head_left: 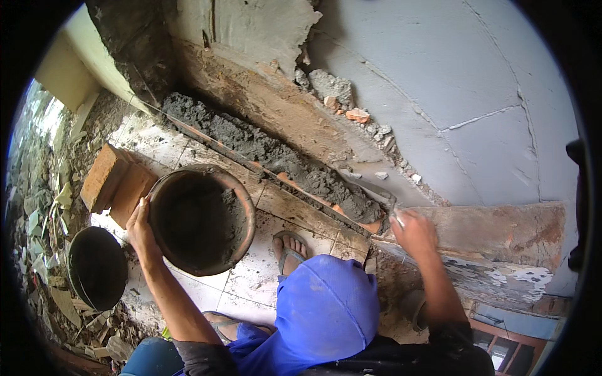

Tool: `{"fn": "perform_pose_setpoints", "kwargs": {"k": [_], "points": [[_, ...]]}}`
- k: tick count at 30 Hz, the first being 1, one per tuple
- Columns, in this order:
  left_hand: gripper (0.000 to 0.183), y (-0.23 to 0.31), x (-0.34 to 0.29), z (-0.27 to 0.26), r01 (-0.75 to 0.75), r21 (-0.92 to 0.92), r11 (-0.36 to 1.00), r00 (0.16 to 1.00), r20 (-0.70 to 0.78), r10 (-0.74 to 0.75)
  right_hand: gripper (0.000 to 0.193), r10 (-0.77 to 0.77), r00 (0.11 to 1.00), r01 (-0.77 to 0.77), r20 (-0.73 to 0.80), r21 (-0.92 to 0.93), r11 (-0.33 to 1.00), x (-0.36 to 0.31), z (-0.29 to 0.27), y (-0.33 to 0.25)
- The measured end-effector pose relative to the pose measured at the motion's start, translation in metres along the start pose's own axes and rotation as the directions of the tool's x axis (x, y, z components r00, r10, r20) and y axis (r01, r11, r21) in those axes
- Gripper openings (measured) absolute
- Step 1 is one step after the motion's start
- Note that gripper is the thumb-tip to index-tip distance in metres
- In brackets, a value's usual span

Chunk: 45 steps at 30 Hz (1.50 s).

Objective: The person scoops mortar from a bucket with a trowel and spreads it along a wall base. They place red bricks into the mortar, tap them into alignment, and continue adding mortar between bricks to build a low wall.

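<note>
My left hand (142,228) grips the rim of a round rust-brown bucket (246,207), tilted up off the tiled floor and smeared inside with dark grey mortar. My right hand (412,232) is closed on the handle of a trowel (376,195), whose blade rests in a long strip of wet grey mortar (269,150) laid along the foot of the wall. My knees in blue trousers (326,307) and a sandalled foot (290,249) are between my arms.
Two red bricks (116,183) lie left of the bucket. A second dark bucket (97,266) stands at the lower left among rubble. The grey plastered wall (476,81) is cracked, with loose rubble (342,94) at its broken edge. A rough ledge (501,232) runs right.
</note>
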<state>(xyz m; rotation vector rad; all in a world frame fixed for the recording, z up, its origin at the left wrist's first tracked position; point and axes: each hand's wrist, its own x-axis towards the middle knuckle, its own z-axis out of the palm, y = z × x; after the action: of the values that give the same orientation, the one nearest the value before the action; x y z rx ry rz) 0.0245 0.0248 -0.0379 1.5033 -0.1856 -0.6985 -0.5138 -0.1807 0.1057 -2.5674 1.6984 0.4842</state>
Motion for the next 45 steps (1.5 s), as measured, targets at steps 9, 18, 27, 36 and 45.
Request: {"fn": "perform_pose_setpoints", "kwargs": {"k": [9,18,27,36,45], "points": [[0.035,0.023,-0.031,0.075,-0.276,0.462,0.843,0.958,0.064,0.278,0.03,-0.758,0.609,0.786,-0.234,0.051,0.616,0.092,0.0,-0.209],[0.038,0.019,-0.048,0.07,-0.22,0.437,0.872,0.964,-0.041,0.264,0.026,-0.879,0.473,0.88,0.065,-0.09,0.467,0.089,0.011,-0.256],[0.031,0.019,-0.054,0.059,-0.125,0.489,0.863,0.971,-0.119,0.208,0.02,-0.937,0.327,0.936,0.121,0.094,0.339,0.085,0.013,-0.265],[0.026,0.017,-0.051,0.081,-0.265,0.461,0.847,0.932,-0.105,0.348,0.032,-0.807,0.546,0.672,0.225,0.457,0.583,0.124,0.066,-0.281],[0.029,0.013,-0.053,0.064,-0.255,0.384,0.888,0.924,-0.176,0.341,0.025,-0.8,0.528,0.76,-0.287,0.58,0.293,0.078,0.072,-0.26]]}}
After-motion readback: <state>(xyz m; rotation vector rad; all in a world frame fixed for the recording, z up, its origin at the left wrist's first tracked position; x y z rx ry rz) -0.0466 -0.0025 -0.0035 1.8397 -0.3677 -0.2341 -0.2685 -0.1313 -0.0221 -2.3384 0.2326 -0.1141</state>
